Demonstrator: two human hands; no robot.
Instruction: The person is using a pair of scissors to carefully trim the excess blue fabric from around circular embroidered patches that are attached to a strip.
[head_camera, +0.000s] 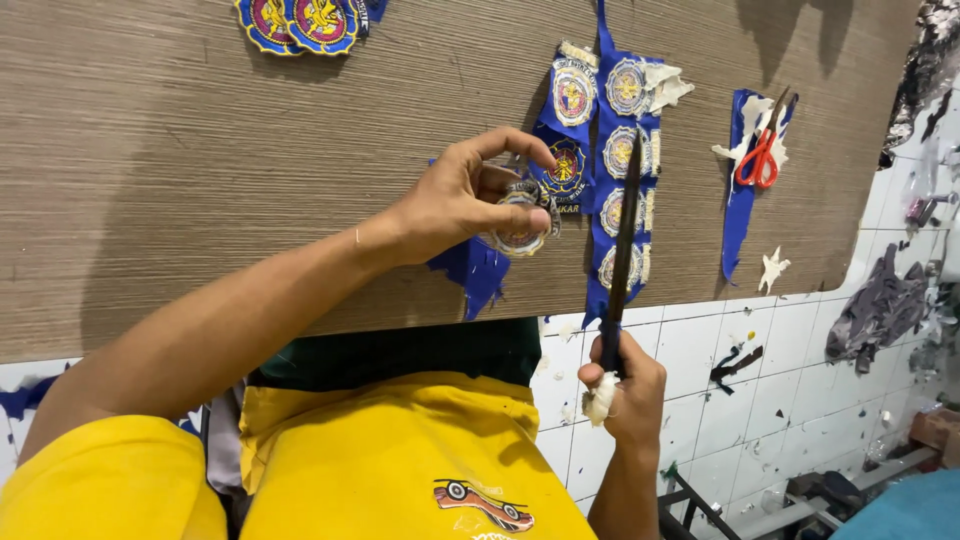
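— What do your hands hold?
— My left hand (470, 195) pinches a round embroidered patch (520, 220) over the wooden worktop (200, 150). My right hand (625, 385) is clenched around long dark scissors (625, 250), beside the blue patch strip (620, 150).

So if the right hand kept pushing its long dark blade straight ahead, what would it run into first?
Probably the blue strip of round embroidered patches: the blade in the right hand already lies along it, though its height above the strip is unclear.

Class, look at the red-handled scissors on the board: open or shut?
Shut: the red-handled scissors lie with blades together in one point and the handle loops side by side.
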